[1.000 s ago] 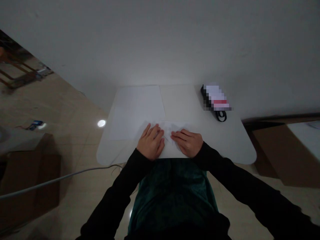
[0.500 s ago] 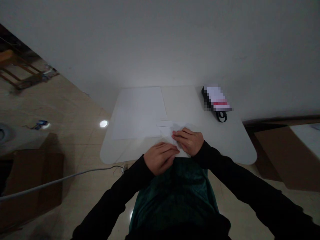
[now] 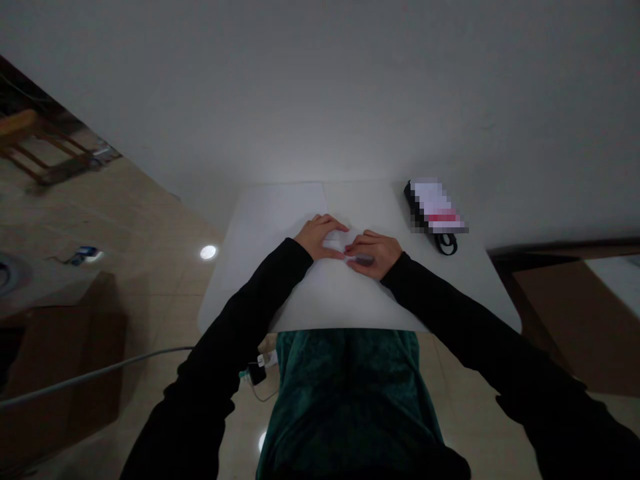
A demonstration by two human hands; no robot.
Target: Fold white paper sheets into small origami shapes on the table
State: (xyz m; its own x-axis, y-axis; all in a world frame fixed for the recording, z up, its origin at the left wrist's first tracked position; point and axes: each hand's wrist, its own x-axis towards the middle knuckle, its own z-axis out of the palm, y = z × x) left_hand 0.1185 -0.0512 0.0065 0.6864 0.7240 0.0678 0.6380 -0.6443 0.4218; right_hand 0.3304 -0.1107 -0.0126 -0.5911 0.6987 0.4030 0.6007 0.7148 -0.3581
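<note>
A small folded white paper (image 3: 338, 245) lies near the middle of the white table (image 3: 450, 293). My left hand (image 3: 317, 236) rests on its left part with the fingers curled over it. My right hand (image 3: 374, 255) presses on its right part, fingers bent and pointing left. The two hands almost touch over the paper, which they mostly hide. A flat white sheet (image 3: 273, 213) lies on the table just left of my left hand.
A black object with a blurred white and red label (image 3: 434, 212) lies at the table's back right, by the white wall. A grey cable (image 3: 90, 377) runs over the tiled floor at left, near a brown box (image 3: 55, 373). More brown furniture (image 3: 565, 300) stands at right.
Both hands have moved away from the table's near edge toward its middle, taking the folded paper with them. The left hand went from beside the body to the paper's left part.
</note>
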